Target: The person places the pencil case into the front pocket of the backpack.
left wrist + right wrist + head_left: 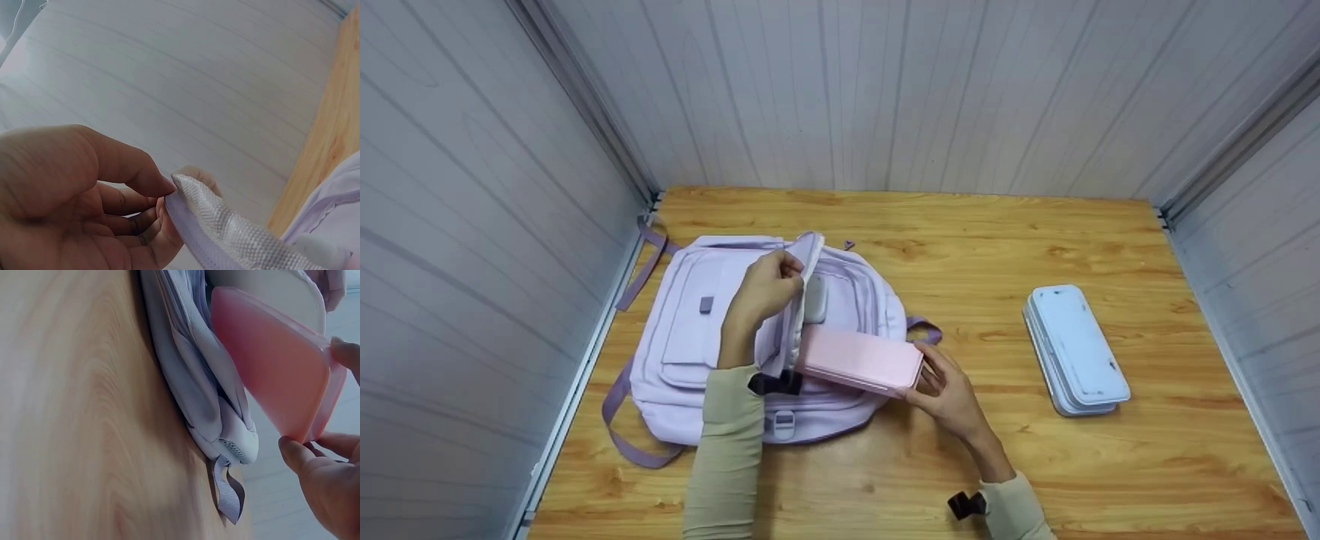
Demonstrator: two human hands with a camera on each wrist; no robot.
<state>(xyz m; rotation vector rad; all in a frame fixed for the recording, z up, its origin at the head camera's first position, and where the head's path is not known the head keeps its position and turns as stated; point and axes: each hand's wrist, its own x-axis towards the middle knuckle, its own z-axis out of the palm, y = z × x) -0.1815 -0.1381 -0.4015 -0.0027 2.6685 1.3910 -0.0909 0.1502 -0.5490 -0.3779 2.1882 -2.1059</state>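
Note:
A lavender backpack [682, 337] lies on the wooden table with one zipped compartment opened. My left hand [769, 289] pinches the edge of its raised flap [230, 230] between thumb and fingers, holding it up. My right hand [949, 394] grips a pink pencil case [862, 358] by its near right end. The case's far left end reaches under the flap, at the compartment's mouth. Inside the opening, beyond the pink case, sits a small grey-white rounded object [815, 300]. In the right wrist view the pink case [270, 365] is tilted above the bag's side.
To the right, light blue cases [1076, 345] lie stacked on the wooden table [960, 255]. Purple straps [637, 442] trail from the bag's left side, and a short loop [924, 330] sticks out on its right. Pale panel walls [855, 90] enclose the table's back and sides.

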